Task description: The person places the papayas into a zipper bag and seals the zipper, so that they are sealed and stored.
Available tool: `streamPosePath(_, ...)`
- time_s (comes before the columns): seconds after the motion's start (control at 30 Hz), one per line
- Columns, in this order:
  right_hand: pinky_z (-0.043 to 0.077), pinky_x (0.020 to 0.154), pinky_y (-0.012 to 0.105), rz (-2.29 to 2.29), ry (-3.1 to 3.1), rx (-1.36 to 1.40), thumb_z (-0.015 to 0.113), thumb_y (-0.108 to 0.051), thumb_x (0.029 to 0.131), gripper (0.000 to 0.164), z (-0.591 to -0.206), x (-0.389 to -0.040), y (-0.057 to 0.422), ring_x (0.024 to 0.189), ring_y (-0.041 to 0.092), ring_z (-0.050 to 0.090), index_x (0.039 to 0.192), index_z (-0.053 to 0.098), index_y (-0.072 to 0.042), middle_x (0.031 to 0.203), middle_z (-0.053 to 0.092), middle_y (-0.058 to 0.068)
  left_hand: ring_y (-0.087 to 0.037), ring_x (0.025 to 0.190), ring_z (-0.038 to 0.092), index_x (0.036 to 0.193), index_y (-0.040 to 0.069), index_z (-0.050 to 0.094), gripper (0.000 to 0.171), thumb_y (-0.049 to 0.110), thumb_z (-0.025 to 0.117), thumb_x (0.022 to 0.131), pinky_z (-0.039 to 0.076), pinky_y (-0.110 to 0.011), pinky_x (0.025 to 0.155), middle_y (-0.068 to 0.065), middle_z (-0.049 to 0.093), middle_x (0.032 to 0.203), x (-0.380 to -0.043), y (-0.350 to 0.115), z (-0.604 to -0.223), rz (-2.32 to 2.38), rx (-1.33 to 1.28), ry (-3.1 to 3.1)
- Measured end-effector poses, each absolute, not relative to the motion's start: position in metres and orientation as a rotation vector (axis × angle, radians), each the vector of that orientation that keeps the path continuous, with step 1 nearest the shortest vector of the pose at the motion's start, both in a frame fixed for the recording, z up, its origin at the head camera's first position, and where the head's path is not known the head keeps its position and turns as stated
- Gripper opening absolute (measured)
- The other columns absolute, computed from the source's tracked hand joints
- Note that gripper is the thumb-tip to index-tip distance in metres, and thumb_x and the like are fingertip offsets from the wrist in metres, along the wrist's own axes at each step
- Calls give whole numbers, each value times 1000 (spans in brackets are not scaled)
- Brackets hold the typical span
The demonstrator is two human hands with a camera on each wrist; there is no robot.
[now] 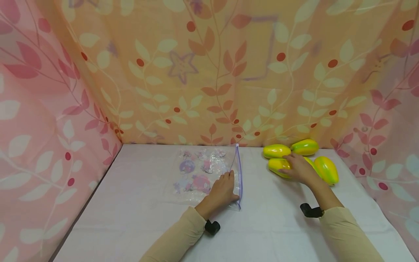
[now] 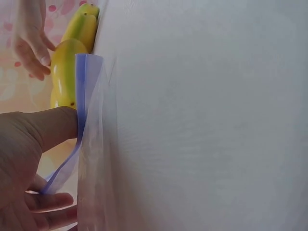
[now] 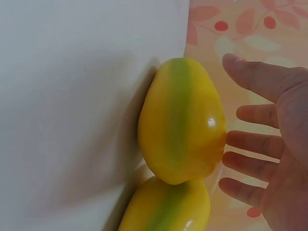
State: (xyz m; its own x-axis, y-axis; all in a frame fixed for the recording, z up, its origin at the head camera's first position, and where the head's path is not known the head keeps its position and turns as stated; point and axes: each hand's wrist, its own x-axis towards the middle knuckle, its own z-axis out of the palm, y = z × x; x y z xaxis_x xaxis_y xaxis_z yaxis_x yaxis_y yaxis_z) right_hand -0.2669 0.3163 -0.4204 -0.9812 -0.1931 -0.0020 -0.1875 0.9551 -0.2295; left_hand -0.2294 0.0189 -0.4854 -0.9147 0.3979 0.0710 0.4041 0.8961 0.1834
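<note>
A clear zip bag (image 1: 186, 189) with a purple-edged mouth and printed pictures lies flat at the middle of the table. My left hand (image 1: 220, 191) is at its mouth; in the left wrist view the thumb (image 2: 60, 126) touches the purple zip strip (image 2: 86, 79), spread apart from the fingers. Several shiny yellow-green papayas (image 1: 326, 170) lie grouped on the right. Over them is my right hand (image 1: 299, 168), its fingers spread beside the near-left papaya (image 1: 277, 166). The right wrist view shows the fingers extended beside one papaya (image 3: 180, 120), with another papaya (image 3: 166, 207) below it.
A white cloth covers the table (image 1: 131, 222). An orange leaf-patterned curtain (image 1: 209, 72) rises behind its back edge, close to the farthest papayas. Pink patterned cloth (image 1: 29, 145) stands along the left side, with more on the right.
</note>
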Motion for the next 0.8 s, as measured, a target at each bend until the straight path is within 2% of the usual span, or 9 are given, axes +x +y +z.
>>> streamPosePath(0.27, 36, 103, 65, -338, 3065, -293, 71, -37, 85, 68, -420, -269, 317, 121, 53, 45, 133, 52, 7, 136, 45, 37, -27, 119, 55, 145, -3, 37, 99, 48, 82, 73, 51, -39, 94, -16, 53, 136, -229, 19, -485, -312, -619, -3053)
streamPosePath(0.63, 33, 105, 66, -346, 3015, -276, 73, -34, 84, 71, -423, -275, 316, 124, 53, 41, 136, 48, 7, 138, 40, 37, -27, 117, 56, 144, -3, 38, 100, 49, 82, 71, 51, -39, 91, -16, 53, 135, -230, 19, -487, -311, -619, -3041)
streamPosePath(0.8, 32, 105, 67, -364, 2978, -243, 73, -27, 84, 69, -425, -277, 315, 125, 53, 40, 138, 46, 7, 142, 36, 36, -27, 117, 56, 143, -3, 39, 99, 50, 82, 71, 52, -39, 91, -15, 54, 134, -230, 19, -488, -302, -618, -3031)
